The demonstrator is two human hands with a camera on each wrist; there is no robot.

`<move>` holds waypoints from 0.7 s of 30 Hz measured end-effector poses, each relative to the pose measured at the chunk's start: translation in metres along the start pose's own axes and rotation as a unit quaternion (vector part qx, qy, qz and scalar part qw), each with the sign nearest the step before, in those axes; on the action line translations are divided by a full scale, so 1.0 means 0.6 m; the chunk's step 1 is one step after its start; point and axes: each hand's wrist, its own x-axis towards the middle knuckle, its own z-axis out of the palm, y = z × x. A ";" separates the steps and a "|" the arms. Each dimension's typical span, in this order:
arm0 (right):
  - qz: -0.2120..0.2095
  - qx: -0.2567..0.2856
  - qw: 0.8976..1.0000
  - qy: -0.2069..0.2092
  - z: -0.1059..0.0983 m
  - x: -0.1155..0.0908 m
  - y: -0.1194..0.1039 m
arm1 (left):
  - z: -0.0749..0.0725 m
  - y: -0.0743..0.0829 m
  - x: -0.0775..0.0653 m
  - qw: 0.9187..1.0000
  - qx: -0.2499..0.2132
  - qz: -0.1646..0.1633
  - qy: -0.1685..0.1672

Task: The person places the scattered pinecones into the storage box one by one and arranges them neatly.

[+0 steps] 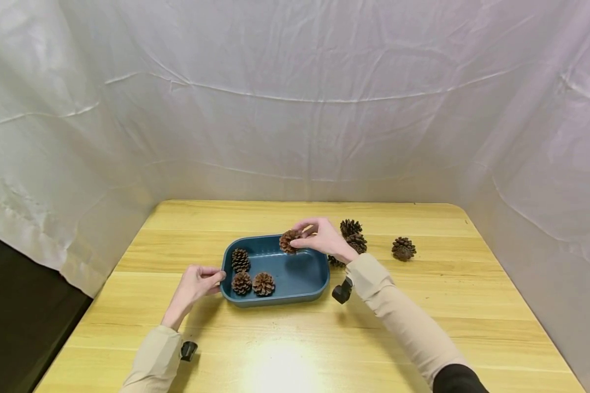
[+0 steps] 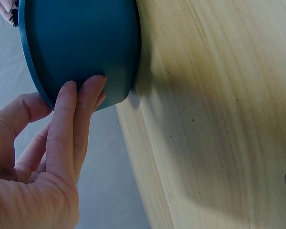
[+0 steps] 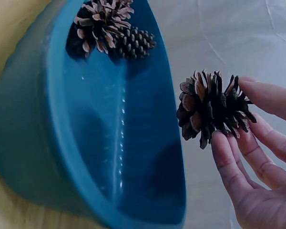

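A blue oblong tub point(image 1: 295, 278) stands on the table with three brown pine cones in its left part, one of them a pine cone point(image 1: 264, 284) near the front wall. With thumb and fingers my left hand point(image 1: 196, 285) pinches the tub's left rim; the left wrist view shows fingers point(image 2: 62, 129) against its outer wall. My right hand point(image 1: 324, 238) holds another pine cone point(image 3: 212, 107) between thumb and fingertips, above the tub's back edge. In the right wrist view that cone is raised, apart from the tub.
Several pine cones point(image 1: 350, 227) lie in a group right of the tub, partly hidden behind my right wrist. Farther right sits a small cluster of cone point(image 1: 403, 249) on the wooden table point(image 1: 285, 338). A pale curtain point(image 1: 295, 131) hangs around the table's back and sides.
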 end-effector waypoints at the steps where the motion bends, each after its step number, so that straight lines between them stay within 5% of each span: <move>1: 0.001 -0.003 1.000 0.000 0.004 0.003 -0.001 | 0.000 0.000 0.000 1.000 0.000 0.001 0.000; 21: 0.025 0.017 1.000 -0.002 0.062 0.041 0.002 | -0.002 0.001 0.003 1.000 -0.003 0.003 -0.003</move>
